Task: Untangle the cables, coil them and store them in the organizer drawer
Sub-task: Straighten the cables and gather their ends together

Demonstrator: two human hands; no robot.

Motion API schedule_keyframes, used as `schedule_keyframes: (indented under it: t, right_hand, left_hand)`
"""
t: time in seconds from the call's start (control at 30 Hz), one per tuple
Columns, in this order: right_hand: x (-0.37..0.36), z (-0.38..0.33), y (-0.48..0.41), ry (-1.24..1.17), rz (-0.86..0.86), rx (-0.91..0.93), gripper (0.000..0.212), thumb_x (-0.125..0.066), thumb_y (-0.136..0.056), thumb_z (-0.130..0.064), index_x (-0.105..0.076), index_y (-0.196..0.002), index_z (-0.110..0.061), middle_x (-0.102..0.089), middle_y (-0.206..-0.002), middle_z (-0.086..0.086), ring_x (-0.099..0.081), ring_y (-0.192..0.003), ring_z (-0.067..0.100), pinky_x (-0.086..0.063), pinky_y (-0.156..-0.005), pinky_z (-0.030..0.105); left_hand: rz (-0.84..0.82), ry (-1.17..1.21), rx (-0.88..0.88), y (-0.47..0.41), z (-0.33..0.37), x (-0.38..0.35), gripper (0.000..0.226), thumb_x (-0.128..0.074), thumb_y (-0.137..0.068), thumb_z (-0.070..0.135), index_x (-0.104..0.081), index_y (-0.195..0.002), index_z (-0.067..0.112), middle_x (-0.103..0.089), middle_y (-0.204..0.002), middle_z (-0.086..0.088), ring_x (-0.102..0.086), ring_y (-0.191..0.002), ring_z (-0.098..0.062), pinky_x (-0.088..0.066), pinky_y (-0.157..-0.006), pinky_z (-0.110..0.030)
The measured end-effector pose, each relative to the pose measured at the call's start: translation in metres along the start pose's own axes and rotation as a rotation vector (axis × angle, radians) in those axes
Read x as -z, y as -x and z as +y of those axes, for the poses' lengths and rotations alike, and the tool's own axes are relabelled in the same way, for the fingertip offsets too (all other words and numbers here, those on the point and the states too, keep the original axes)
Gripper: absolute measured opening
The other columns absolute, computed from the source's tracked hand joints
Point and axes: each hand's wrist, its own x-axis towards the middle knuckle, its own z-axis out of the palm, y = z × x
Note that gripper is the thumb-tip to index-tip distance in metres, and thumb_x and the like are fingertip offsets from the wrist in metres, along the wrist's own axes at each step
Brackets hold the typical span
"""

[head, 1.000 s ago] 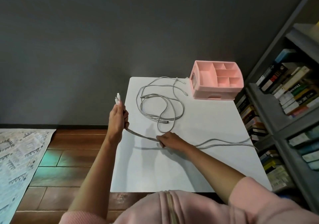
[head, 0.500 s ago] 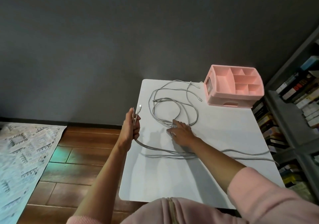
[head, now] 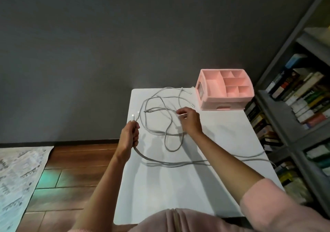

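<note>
Occlusion notes first: the cables [head: 171, 150] run off the edge of the table [head: 178, 192] well to the right of my right hand [head: 190, 121], so their far ends are cut off there. My right forearm [head: 223, 154] crosses the long double run and hides part of it. Strands in the tangle overlap so much that I cannot tell how many cables there are, nor which passes over which. The piece at my right fingertips is small and blurred: a thin pale strand or a plug, cannot say which. The organizer [head: 225, 90] sits beyond and to the right of my right hand, pink, with open-topped compartments. Its drawer [head: 224, 107] shows only as a front with a recessed pull, apparently closed. The bookshelf [head: 294, 106], further right, is cut by the frame edge. Hands: my left hand [head: 129, 136] is curled into a fist round two strands at the table's left edge. Two white plug ends [head: 133, 116] stick up out of the top of the fist. The strands leave under the fist and sweep onto the table, toward me and to the right. Right hand: back up, thumb and fingertips pressed together in a pinch on that pale piece, at the right side of the tangle. Whether it touches the table, cannot tell. The tangle lies between my two hands and just beyond them. One loop reaches toward me, just left of my right wrist.
</note>
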Motion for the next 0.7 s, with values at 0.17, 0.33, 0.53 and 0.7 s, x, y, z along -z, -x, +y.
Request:
schedule_keyframes:
  t: [0.17, 0.33, 0.53, 0.7]
  right_hand:
    - [0.045, -0.004, -0.008, -0.201, 0.213, -0.009, 0.009, -0.068, -0.080, -0.005, -0.062, -0.079, -0.012, -0.065, -0.077, -0.004, -0.059, -0.064, -0.002, -0.049, -0.068, 0.018]
    - [0.063, -0.003, 0.003, -0.156, 0.020, -0.088, 0.021, -0.053, -0.087, -0.006, -0.071, -0.084, -0.016, -0.065, -0.073, 0.001, -0.058, -0.059, 0.010, -0.048, -0.066, 0.025]
    - [0.069, -0.001, 0.020, -0.033, -0.255, -0.071, 0.023, -0.058, -0.083, -0.001, -0.074, -0.096, -0.012, -0.075, -0.089, 0.007, -0.067, -0.082, 0.009, -0.049, -0.075, 0.016]
    - [0.070, 0.004, 0.028, 0.134, -0.112, 0.103, 0.011, -0.081, -0.071, -0.017, -0.072, -0.078, -0.015, -0.053, -0.066, -0.007, -0.048, -0.068, 0.005, -0.039, -0.068, 0.025]
  left_hand:
    - [0.020, -0.089, -0.118, 0.001, 0.000, -0.016, 0.029, -0.036, -0.101, 0.028, -0.040, -0.075, 0.017, -0.028, -0.054, 0.008, -0.021, -0.047, -0.007, -0.020, -0.045, -0.022]
    - [-0.053, -0.065, -0.185, 0.005, 0.002, -0.039, 0.029, -0.038, -0.101, 0.034, -0.052, -0.080, 0.020, -0.027, -0.058, 0.004, -0.023, -0.050, -0.007, -0.022, -0.047, -0.021]
    - [-0.095, -0.108, -0.188, 0.020, 0.009, -0.069, 0.026, -0.038, -0.101, 0.035, -0.046, -0.081, 0.022, -0.034, -0.065, 0.005, -0.026, -0.054, -0.007, -0.024, -0.049, -0.020]
    - [-0.110, -0.100, -0.185, 0.031, 0.008, -0.078, 0.028, -0.035, -0.101, 0.037, -0.047, -0.082, 0.021, -0.031, -0.061, 0.007, -0.025, -0.050, -0.006, -0.024, -0.048, -0.020]
